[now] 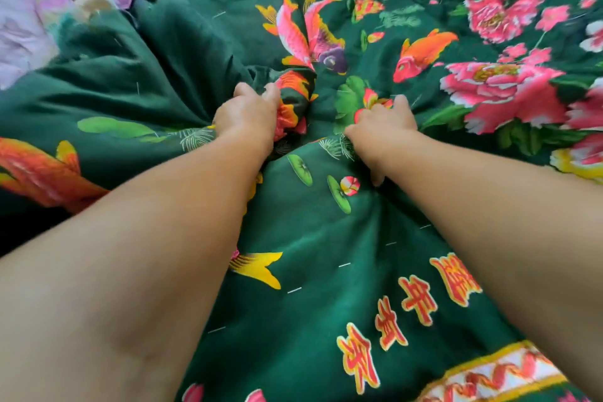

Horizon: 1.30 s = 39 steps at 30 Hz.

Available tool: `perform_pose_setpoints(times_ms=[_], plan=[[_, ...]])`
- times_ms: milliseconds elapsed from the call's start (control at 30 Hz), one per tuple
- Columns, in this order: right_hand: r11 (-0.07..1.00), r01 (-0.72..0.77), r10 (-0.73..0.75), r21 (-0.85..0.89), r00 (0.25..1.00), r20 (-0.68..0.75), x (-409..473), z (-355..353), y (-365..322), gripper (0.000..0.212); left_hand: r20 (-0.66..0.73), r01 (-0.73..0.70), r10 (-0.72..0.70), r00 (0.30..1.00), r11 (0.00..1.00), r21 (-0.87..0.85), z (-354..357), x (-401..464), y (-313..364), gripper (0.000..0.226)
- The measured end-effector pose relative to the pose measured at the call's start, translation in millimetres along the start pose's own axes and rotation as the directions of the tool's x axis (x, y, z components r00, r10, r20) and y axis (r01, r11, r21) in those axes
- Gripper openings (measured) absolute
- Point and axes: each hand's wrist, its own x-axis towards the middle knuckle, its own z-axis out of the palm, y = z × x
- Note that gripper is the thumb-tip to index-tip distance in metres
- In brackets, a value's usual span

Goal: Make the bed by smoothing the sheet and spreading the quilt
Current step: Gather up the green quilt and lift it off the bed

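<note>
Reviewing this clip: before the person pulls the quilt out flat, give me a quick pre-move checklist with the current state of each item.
1. Left hand grips the quilt: ok, fingers curled into a bunched fold.
2. Right hand grips the quilt: ok, fabric gathered under its fingers.
3. Quilt lies flat: not ok, creases radiate from both grips.
4. Quilt covers the sheet: not ok, pale floral sheet exposed at upper left.
5. Sheet smoothed under the quilt: cannot tell, hidden.
6. Quilt edges aligned with the bed: cannot tell, bed edges out of view.

I reach both bare arms forward, left hand [247, 114] and right hand [383, 126] close together, fingers curled tight.
</note>
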Motion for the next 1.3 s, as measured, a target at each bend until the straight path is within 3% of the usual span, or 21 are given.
perform_pose_setpoints(times_ms=[133, 300, 367, 433, 500, 567, 600, 667, 767, 833, 933, 1033, 1167, 1300], plan=[[1.0, 0.023, -0.022, 0.004, 0.991, -0.133, -15.1, 11.9, -4.6, 0.035, -0.024, -0.035, 0.034, 0.999, 0.998, -0.057, -0.2, -24.0, 3.7, 0.058], [0.966, 0.043, 0.002, 0.256, 0.985, -0.171, -75.0, 33.5, 0.6, 0.027, -0.091, -0.127, 0.12, 0.989, 0.988, -0.085, -6.2, -82.2, -2.0, 0.042], [0.919, -0.024, 0.096, 0.394, 0.982, -0.165, -115.4, 47.5, 2.3, 0.027, -0.099, -0.145, 0.131, 0.986, 0.977, -0.153, -15.1, -113.5, -2.0, 0.043], [0.77, -0.137, 0.278, 0.623, 0.951, -0.134, -157.0, 67.3, 0.0, 0.027, -0.089, -0.149, 0.131, 0.987, 0.961, -0.232, -24.0, -144.9, -0.9, 0.044], [0.512, -0.213, 0.443, 0.832, 0.895, -0.044, -200.2, 74.1, -4.1, 0.025, -0.081, -0.156, 0.138, 0.987, 0.939, -0.306, -38.4, -180.7, 0.7, 0.039], [0.313, -0.228, 0.521, 0.922, 0.853, 0.034, -232.2, 63.4, -4.3, 0.025, -0.076, -0.168, 0.15, 0.986, 0.917, -0.361, -59.1, -222.3, 3.9, 0.035], [0.265, -0.216, 0.548, 0.94, 0.836, 0.037, -242.0, 53.0, -1.0, 0.026, -0.073, -0.174, 0.158, 0.985, 0.907, -0.383, -68.8, -242.5, 6.1, 0.035], [0.284, -0.161, 0.543, 0.945, 0.839, -0.02, -254.4, 26.5, 13.4, 0.026, -0.071, -0.188, 0.175, 0.982, 0.886, -0.424, -86.0, -279.6, 10.6, 0.036], [0.437, -0.089, 0.447, 0.895, 0.885, -0.13, -281.2, -2.0, 40.0, 0.028, -0.083, -0.158, 0.134, 0.988, 0.831, -0.533, -111.8, -325.7, 13.5, 0.04], [0.483, -0.098, 0.443, 0.87, 0.884, -0.147, -306.5, -6.8, 52.9, 0.032, -0.099, -0.132, 0.091, 0.991, 0.784, -0.607, -125.4, -347.6, 15.7, 0.039], [0.481, -0.08, 0.475, 0.873, 0.861, -0.183, -354.3, -10.6, 66.6, 0.042, -0.103, -0.092, 0.025, 0.994, 0.681, -0.726, -149.9, -384.1, 26.2, 0.036], [0.413, -0.038, 0.521, 0.91, 0.829, -0.202, -401.3, -25.6, 79.9, 0.036, -0.034, -0.004, -0.048, 0.998, 0.522, -0.853, -173.3, -416.7, 38.4, 0.043], [0.25, 0.035, 0.629, 0.968, 0.754, -0.189, -468.8, -50.0, 94.7, 0.027, 0.015, 0.058, -0.188, 0.982, 0.222, -0.973, -212.1, -454.8, 50.8, 0.05], [0.16, 0.156, 0.698, 0.975, 0.681, -0.223, -531.6, -71.6, 98.5, 0.018, 0.045, 0.022, -0.246, 0.968, -0.096, -0.995, -251.6, -494.5, 66.8, 0.05]])
